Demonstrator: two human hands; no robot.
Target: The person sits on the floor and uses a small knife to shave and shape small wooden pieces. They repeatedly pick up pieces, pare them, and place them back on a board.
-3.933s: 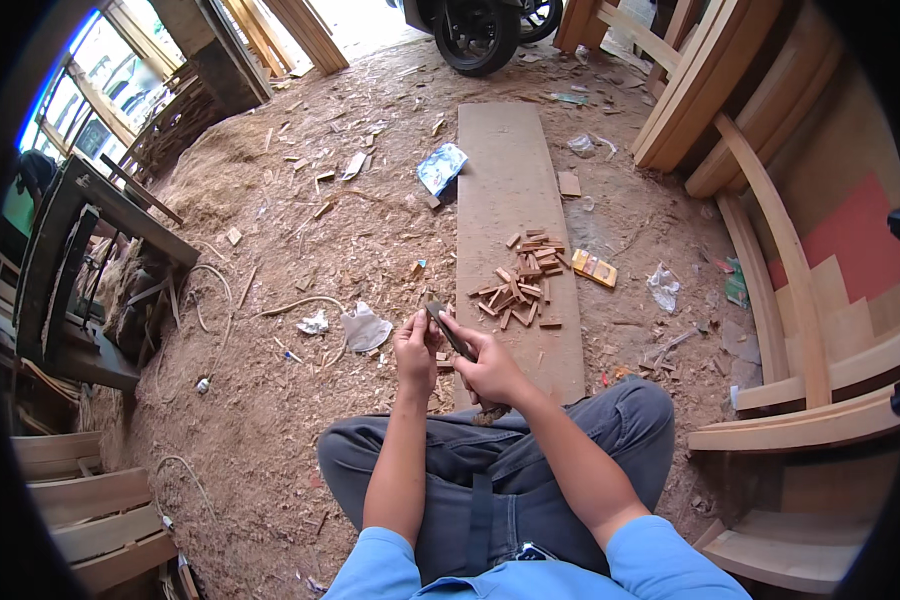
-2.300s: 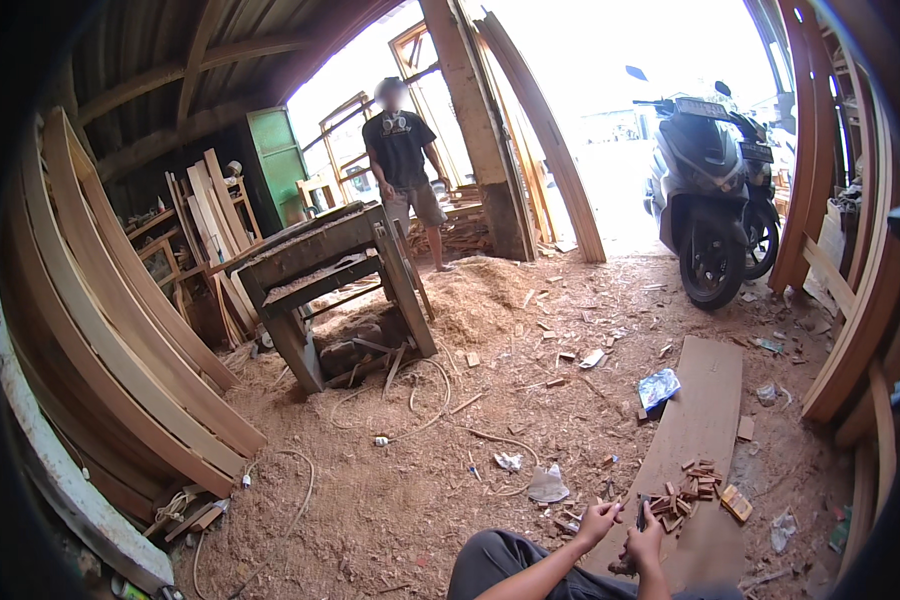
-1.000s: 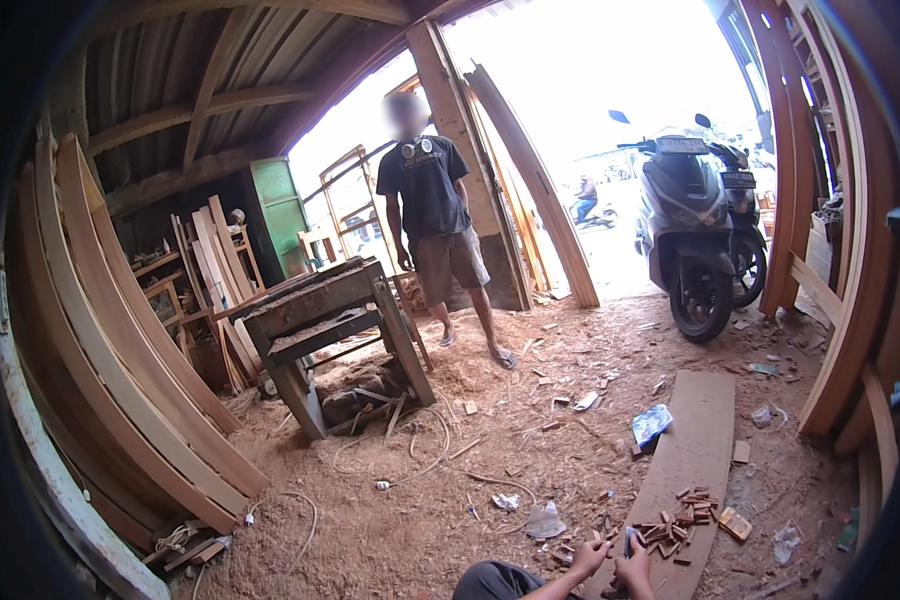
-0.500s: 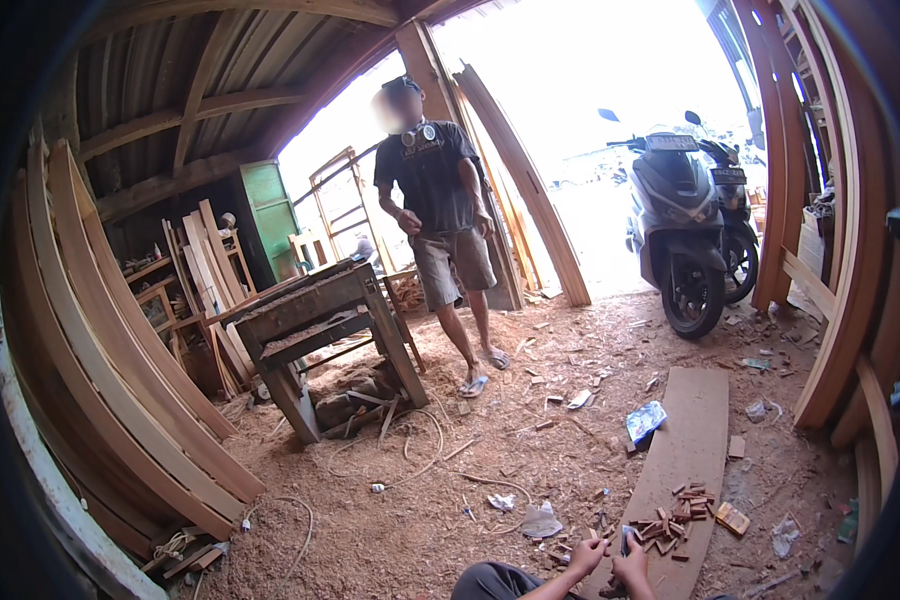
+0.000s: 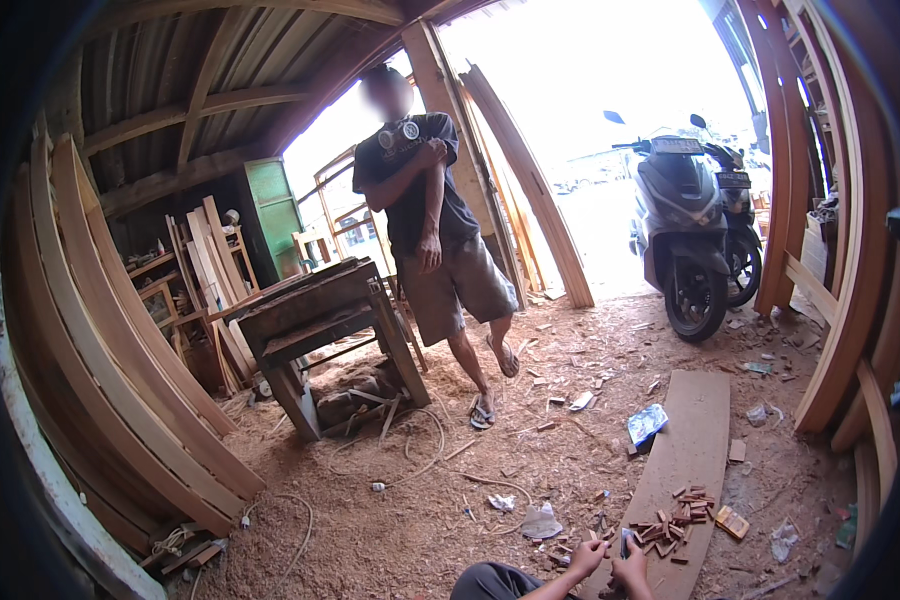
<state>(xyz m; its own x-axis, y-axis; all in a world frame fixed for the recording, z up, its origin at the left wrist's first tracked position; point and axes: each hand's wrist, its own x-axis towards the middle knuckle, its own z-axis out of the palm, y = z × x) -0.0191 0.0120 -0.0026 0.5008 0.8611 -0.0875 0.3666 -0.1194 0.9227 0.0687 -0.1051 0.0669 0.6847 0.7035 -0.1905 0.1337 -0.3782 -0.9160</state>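
At the lower edge my left hand (image 5: 584, 558) has its fingers closed on a small wood piece (image 5: 601, 543), too small to see clearly. Just right of it my right hand (image 5: 630, 570) grips a dark narrow tool (image 5: 625, 543), held upright. Both hands are over the near end of a long board (image 5: 685, 430) lying on the ground, close beside a pile of small wooden pieces (image 5: 670, 525). A yellow packet (image 5: 732, 520) lies right of the pile, and a blue-and-white packet (image 5: 647, 423) lies along the board's left edge.
A person (image 5: 425, 210) in a dark shirt walks beside a wooden machine bench (image 5: 310, 315). Stacked timber (image 5: 120, 330) leans at the left, more boards (image 5: 830, 290) at the right. Scooters (image 5: 685, 240) stand in the open doorway. Cords (image 5: 305, 545) and scraps lie among the shavings.
My view swung up from my lap to the room, then held fairly steady. The person has walked nearer from the doorway and now has one hand raised to the other arm.
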